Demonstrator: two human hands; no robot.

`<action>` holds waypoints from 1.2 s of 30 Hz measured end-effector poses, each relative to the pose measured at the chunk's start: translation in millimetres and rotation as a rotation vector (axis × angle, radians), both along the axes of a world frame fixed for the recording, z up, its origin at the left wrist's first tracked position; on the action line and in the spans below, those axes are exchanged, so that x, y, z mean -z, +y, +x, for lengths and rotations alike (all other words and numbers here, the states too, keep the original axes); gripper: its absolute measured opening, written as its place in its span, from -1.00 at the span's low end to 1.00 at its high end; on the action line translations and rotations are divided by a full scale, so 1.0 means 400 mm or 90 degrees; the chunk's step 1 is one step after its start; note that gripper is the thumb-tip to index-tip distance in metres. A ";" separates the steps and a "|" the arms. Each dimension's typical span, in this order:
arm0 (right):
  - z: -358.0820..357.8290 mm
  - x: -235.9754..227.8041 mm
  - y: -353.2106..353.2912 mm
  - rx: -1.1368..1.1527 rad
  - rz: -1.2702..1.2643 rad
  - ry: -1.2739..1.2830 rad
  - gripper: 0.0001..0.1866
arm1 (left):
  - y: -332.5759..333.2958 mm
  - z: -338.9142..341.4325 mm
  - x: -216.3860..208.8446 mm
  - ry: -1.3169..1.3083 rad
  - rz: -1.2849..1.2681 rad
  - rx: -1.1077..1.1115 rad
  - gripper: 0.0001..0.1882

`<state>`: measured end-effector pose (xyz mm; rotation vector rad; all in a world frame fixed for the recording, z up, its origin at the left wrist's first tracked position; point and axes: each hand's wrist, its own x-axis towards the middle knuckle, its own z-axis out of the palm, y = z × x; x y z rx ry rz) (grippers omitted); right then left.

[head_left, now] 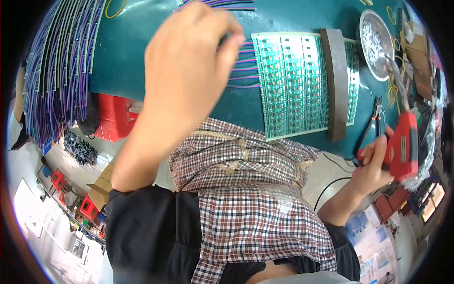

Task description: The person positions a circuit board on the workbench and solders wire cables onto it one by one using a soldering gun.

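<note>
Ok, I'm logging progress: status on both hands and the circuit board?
Left hand by the coloured wires, grip unclear. Right hand gripping red tool. Green circuit board on table, dark bar across it.

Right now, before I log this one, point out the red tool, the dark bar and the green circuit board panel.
Red tool (404, 146): head view, side of its body.
Dark bar (338, 85): head view, middle of its upper face.
Green circuit board panel (294, 90): head view, left of the bar.
</note>
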<state>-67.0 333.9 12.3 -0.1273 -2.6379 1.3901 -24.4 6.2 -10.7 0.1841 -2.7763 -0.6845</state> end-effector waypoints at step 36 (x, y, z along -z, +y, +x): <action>0.220 -0.032 0.054 -0.428 -0.046 -0.419 -0.70 | 0.101 0.094 -0.001 -0.169 0.174 -0.020 -0.84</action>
